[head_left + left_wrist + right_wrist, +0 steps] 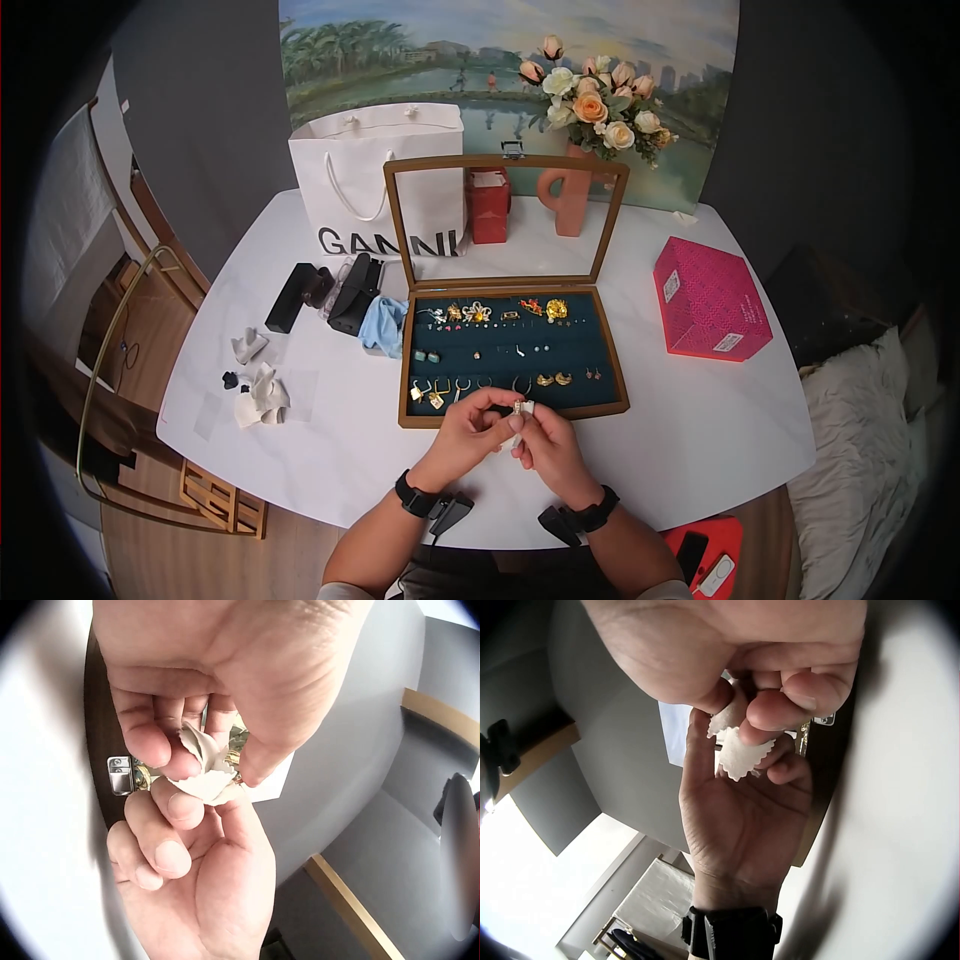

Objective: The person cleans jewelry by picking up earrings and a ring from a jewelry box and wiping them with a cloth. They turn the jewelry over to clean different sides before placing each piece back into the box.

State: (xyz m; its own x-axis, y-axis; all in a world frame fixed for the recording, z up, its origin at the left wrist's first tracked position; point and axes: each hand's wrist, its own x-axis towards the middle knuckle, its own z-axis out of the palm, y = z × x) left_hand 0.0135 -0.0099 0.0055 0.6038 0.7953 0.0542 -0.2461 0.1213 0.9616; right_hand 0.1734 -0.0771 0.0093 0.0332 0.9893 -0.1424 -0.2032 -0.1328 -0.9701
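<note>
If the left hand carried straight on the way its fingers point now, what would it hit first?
Almost at once the right hand, which already shares the grip on the small white scallop-edged paper wrapper with the left hand; depth beyond is unclear.

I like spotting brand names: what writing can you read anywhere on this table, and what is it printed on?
"GANNI": black letters on the white paper shopping bag, partly behind the jewellery box's glass lid.
White labels on the pink box: too small to read.
Red box behind the lid: no readable text.
Small paper piece pinched by the left hand and right hand: no print visible.
</note>
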